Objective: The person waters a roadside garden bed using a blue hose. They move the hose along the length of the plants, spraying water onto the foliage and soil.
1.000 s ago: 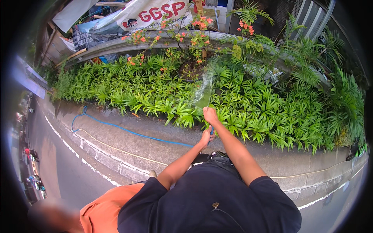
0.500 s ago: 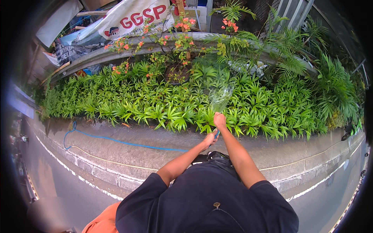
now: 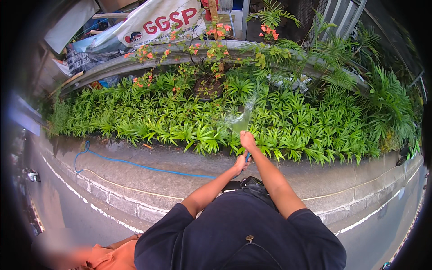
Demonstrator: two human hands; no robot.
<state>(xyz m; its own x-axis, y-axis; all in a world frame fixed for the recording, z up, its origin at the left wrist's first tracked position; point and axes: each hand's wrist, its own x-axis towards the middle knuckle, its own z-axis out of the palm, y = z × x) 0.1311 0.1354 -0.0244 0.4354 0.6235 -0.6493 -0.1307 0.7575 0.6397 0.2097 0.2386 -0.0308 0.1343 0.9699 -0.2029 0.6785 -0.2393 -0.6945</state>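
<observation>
Both my hands are closed around a blue hose, out in front of my body. My right hand grips it near its outlet, at the front edge of the plants. Closer to me, my left hand is wrapped round the hose, and a short blue piece shows between the two hands. A fan of water leaves the right hand and falls on the low green leafy plants. My fingers cover the hose's tip. From the left hand the hose runs left across the pavement.
A pale thin hose lies along the kerb, with the road behind it. A person in an orange shirt is close at my left. Beyond the plants stand a potted flowering shrub, a metal guardrail and a white banner.
My hands have shifted slightly left with the hose, and the water spray now sweeps further left. More of the person in orange shows at the lower left.
</observation>
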